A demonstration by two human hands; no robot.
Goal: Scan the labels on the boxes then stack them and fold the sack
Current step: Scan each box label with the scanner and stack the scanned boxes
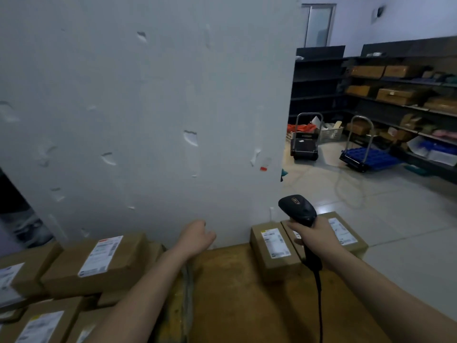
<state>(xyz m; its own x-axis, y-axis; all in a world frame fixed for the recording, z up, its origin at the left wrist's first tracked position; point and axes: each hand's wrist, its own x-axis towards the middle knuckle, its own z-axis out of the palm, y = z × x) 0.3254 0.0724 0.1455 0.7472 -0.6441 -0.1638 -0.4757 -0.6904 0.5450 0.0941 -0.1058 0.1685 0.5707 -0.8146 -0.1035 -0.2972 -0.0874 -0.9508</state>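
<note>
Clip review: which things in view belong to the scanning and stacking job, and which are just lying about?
Job:
scanner, gripped by the right hand
two labelled boxes beneath it
pile of labelled boxes at left
left hand, holding nothing

Lying about:
black trolley
blue trolley
white crate
shelves

I can't read a single word from here: the left label (100, 256) on the left carton (123, 268) shows a red strip at its head and barcode bars, but the print is blurred. The middle label (275, 243) on the middle carton (274, 267) and the right label (343, 231) on the right carton (359, 248) show only grey lines. The small gold badge (296, 201) on the scanner (303, 210) and the red tag (263, 168) on the wall (148, 95) are too small to read.
</note>
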